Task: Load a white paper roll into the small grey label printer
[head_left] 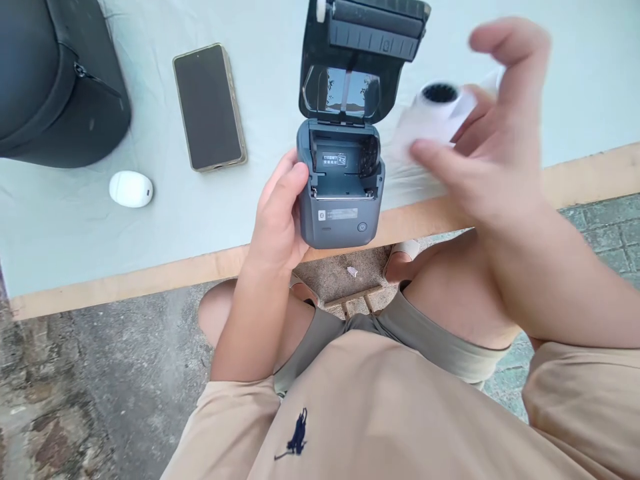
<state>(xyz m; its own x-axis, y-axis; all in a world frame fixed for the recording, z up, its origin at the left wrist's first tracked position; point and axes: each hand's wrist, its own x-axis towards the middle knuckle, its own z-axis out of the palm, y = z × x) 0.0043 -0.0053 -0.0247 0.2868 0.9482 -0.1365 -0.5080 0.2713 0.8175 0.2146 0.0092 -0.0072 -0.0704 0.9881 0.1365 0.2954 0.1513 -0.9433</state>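
A small dark grey printer (341, 200) stands at the table's near edge with its lid (365, 47) swung up and back, and its paper bay is empty. My left hand (280, 213) grips the printer's left side. To the right, my right hand (495, 140) is raised above the table and holds a white paper roll (435, 110) with a dark core. The roll and the hand are blurred. A loose end of paper trails down from the roll toward the table.
A phone (209, 107) lies face up left of the printer. A small white oval device (131, 189) sits nearer the edge. A black bag (55, 80) fills the far left corner. The table (150, 227) has a pale cloth and a wooden edge. My knees are below.
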